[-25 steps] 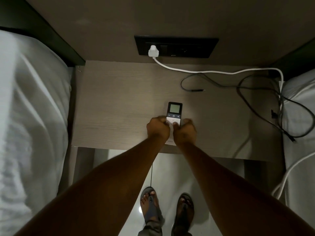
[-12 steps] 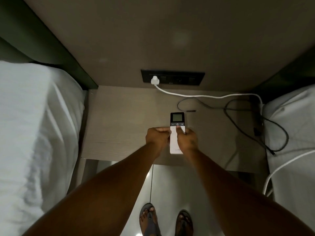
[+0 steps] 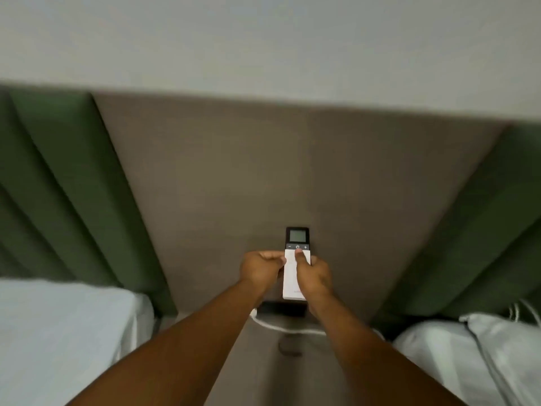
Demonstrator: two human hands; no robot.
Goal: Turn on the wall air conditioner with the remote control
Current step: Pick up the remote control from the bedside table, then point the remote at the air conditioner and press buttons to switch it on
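I hold a slim white remote control (image 3: 292, 273) with a dark top and a small grey screen, upright in front of the brown wall panel. My right hand (image 3: 314, 275) grips its right side, thumb resting just below the power button. My left hand (image 3: 262, 266) pinches its left edge. The screen looks blank. No air conditioner is in view.
A brown padded wall panel (image 3: 248, 177) fills the middle, with green ribbed headboards (image 3: 58, 183) on both sides. White bedding lies at lower left (image 3: 58, 332) and lower right (image 3: 483, 347). A dark socket plate (image 3: 285, 308) and white cable (image 3: 281, 327) show below my hands.
Both hands lifted the remote off the bedside table and raised it. The view tilted up from the table to the wall panel. My right thumb moved up near the power button.
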